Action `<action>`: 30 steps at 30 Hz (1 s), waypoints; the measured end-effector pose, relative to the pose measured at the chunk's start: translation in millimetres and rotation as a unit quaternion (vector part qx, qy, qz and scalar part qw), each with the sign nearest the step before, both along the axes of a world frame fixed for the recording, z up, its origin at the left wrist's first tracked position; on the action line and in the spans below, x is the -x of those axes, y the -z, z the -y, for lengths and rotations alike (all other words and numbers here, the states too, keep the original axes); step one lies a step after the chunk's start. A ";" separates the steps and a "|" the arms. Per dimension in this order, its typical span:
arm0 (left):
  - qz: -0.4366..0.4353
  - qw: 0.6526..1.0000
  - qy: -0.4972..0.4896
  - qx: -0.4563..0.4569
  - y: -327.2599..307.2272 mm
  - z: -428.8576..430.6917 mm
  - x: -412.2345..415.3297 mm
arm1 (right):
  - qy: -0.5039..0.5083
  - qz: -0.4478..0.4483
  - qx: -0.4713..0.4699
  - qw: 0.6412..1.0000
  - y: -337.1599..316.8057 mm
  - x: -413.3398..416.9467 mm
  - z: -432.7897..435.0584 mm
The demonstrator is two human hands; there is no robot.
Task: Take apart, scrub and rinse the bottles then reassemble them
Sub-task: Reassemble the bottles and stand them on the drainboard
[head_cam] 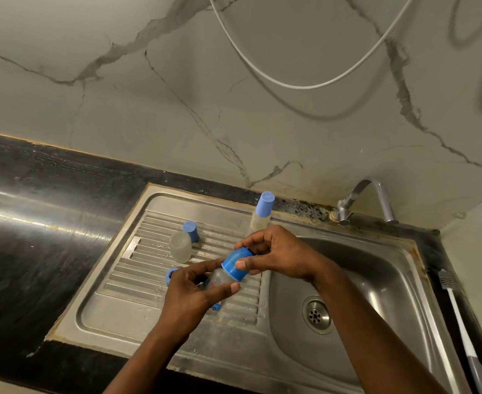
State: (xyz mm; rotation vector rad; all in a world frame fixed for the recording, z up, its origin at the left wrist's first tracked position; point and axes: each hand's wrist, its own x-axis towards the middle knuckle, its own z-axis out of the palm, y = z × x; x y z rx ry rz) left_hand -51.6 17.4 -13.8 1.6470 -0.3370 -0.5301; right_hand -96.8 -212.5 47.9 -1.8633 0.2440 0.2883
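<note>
The clear bottle [219, 280] is held mid-frame, tilted over the ribbed drainboard [126, 311], likely so that drips land on steel. Its body is gripped by the left hand [190, 294] for steadiness, and the blue cap [235, 261] is pinched by the right hand [279, 251]. It looks like a twisting hold, but whether on or off cannot be told. An uncapped bottle body [180, 247] and a loose cap [191, 231] are parked just left of centre. A capped bottle [262, 211] is stood above the hands at the sink's back rim.
</note>
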 end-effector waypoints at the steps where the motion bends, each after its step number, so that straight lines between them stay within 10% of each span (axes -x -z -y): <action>1: -0.006 1.000 -0.006 0.001 1.3 -0.1 0.1 | 0.002 0.003 0.001 1.000 1.3 -0.1 -1.6; 18: 0.021 0.998 -0.051 0.001 9.2 4.1 -28.6 | 0.127 0.002 -0.128 0.984 41.1 -24.3 -43.3; 30: -0.031 0.996 -0.080 -0.036 24.5 -25.7 -59.1 | 0.225 0.036 0.170 0.959 88.4 -113.1 -5.9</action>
